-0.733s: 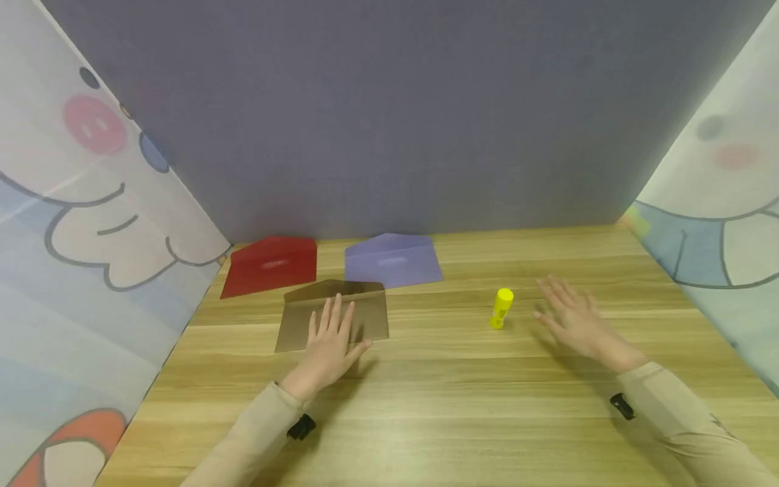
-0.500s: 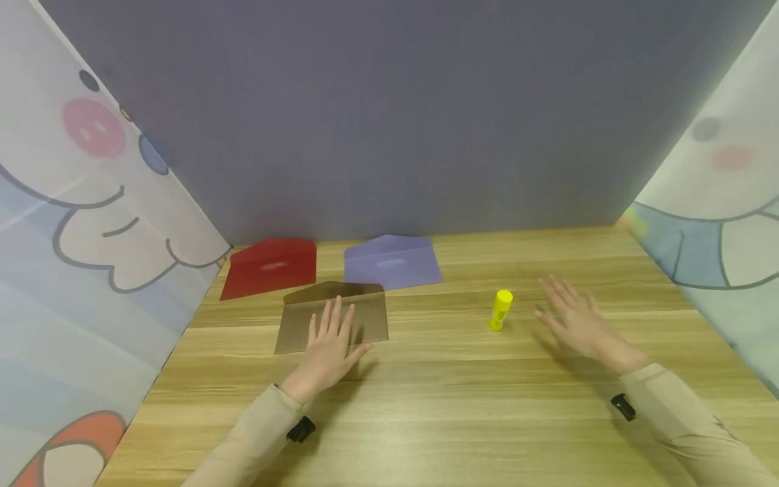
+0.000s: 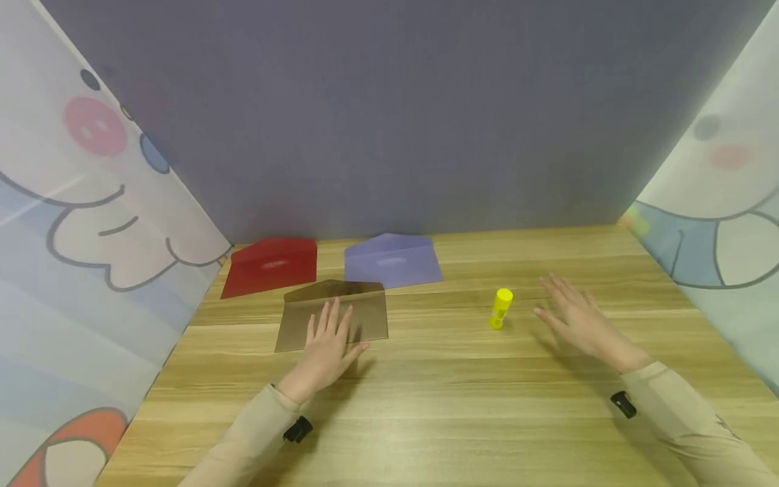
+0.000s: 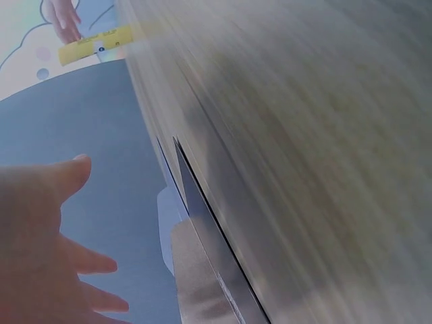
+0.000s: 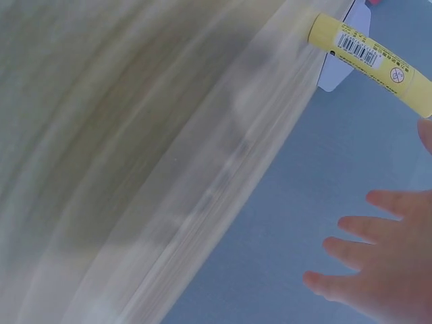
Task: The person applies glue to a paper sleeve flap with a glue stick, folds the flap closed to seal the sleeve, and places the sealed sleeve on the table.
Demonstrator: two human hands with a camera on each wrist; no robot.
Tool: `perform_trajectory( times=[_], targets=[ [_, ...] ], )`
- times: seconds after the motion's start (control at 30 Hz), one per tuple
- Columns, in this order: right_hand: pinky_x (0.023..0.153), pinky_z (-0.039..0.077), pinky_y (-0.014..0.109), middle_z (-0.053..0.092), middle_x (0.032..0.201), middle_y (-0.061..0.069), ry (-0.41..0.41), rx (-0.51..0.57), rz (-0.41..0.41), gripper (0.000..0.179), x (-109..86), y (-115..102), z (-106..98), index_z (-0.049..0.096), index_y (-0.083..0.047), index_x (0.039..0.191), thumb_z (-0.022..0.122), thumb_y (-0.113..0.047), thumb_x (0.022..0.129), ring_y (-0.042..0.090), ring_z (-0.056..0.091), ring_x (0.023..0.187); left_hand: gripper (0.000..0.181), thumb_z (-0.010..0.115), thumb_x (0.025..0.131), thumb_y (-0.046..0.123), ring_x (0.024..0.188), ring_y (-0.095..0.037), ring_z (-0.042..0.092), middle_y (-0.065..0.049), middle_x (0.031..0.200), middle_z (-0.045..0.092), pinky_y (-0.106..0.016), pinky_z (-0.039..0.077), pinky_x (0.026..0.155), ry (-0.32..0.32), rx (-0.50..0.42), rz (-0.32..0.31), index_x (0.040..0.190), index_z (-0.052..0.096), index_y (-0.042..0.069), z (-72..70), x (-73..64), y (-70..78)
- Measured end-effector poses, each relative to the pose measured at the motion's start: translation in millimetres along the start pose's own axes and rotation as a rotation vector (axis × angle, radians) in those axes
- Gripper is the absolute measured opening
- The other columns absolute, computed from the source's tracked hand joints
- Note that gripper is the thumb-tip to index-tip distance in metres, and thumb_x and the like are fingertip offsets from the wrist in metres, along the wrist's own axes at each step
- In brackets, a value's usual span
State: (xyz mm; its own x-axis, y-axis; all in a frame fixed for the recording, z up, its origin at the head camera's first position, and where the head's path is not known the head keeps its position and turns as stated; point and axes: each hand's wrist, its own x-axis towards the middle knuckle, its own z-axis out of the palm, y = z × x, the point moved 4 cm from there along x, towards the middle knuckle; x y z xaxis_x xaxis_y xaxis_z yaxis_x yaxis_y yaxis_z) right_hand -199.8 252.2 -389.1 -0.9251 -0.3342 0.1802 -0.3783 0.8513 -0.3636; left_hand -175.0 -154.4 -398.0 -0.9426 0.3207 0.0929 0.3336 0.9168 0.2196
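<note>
My left hand (image 3: 324,353) hovers over the near edge of a brown envelope (image 3: 369,318), fingers spread and holding nothing; the left wrist view shows a gap between hand and envelope. The brown envelope's flap is up and points away from me. Behind it lie a red envelope (image 3: 276,268) on the left and a purple envelope (image 3: 395,264) on the right, their flaps also unfolded. A yellow glue stick (image 3: 501,309) stands upright on the table, cap on top. Just right of it, my right hand (image 3: 578,321) is held above the table with straight fingers, not touching the glue stick.
The wood-grain table (image 3: 450,412) ends at a grey upright panel (image 3: 414,122) at the back. Cartoon-printed sheets, one on the left (image 3: 79,203) and one on the right (image 3: 730,203), flank it. A black wrist device (image 3: 623,404) hangs under the right sleeve.
Both hands stay nearly still, with only slight shifts. The envelopes and glue stick keep their places.
</note>
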Motion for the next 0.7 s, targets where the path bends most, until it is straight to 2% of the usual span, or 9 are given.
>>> perform_trajectory(
  times=[0.27,0.4,0.57,0.7],
  targets=[
    [0.094,0.018,0.066,0.022,0.134,0.034,0.016,0.024,0.001,0.066,0.8,-8.0,-5.7,0.023,0.005,0.136,0.048,-0.035,0.09,0.053,0.023,0.118,0.068,0.051,0.087,0.042,0.129,-0.042,0.013,-0.025,0.142,0.015,-0.06,0.011,0.102,0.03,-0.003,0.029,0.135,0.03,-0.002,-2.9,-1.1,-0.4],
    [0.092,0.023,0.065,0.026,0.133,0.034,0.01,0.065,0.018,0.066,1.7,-12.3,-7.2,0.025,0.005,0.135,0.049,-0.036,0.089,0.052,0.027,0.116,0.064,0.055,0.085,0.038,0.126,-0.043,0.023,-0.027,0.138,0.025,-0.06,0.02,0.099,0.085,0.004,0.069,0.131,0.038,-0.002,-3.2,-0.7,-0.6],
    [0.087,0.032,0.063,0.034,0.128,0.034,-0.012,0.216,0.042,0.063,7.2,-18.5,-2.7,0.027,0.007,0.133,0.053,-0.031,0.089,0.052,0.036,0.11,0.052,0.062,0.082,0.027,0.116,-0.041,0.039,-0.025,0.126,0.043,-0.056,0.033,0.092,0.198,-0.025,0.171,0.121,0.048,-0.004,-5.0,-0.1,1.4],
    [0.085,0.038,0.059,0.04,0.122,0.035,-0.031,0.362,0.058,0.06,13.6,-23.0,5.6,0.027,0.009,0.132,0.054,-0.021,0.088,0.051,0.043,0.105,0.041,0.062,0.082,0.023,0.11,-0.039,0.046,-0.022,0.12,0.049,-0.053,0.038,0.09,0.231,-0.057,0.212,0.113,0.053,-0.003,-6.3,-0.2,3.5]
  ],
)
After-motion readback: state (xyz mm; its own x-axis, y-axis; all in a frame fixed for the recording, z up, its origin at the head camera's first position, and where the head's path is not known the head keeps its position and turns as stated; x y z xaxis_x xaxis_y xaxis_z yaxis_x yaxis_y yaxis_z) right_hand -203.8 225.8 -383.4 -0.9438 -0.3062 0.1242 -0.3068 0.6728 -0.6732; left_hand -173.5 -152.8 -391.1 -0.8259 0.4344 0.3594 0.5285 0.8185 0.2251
